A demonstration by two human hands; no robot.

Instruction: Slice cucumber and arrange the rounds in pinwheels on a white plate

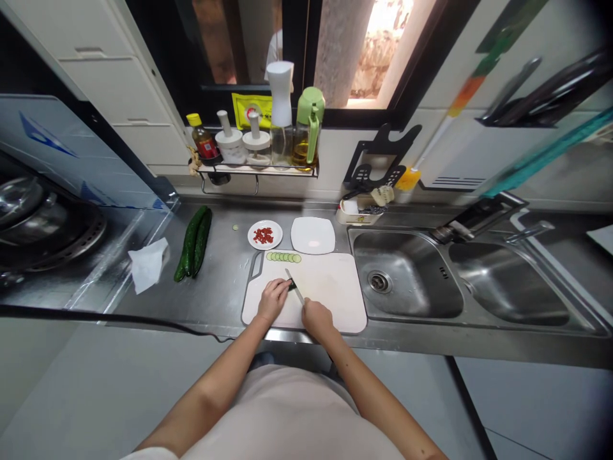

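My left hand is closed on a short dark green cucumber piece on the white cutting board. In my right hand is the handle of a knife, its blade against the right side of the piece and pointing up and left. A row of pale green cucumber slices lies along the board's top left edge. Behind the board stand a white plate with chopped red bits and a bare square white plate.
Whole cucumbers and a white paper towel lie on the steel counter at the left. A double sink is at the right. Above the counter hangs a rack with bottles and jars. A pot sits far left.
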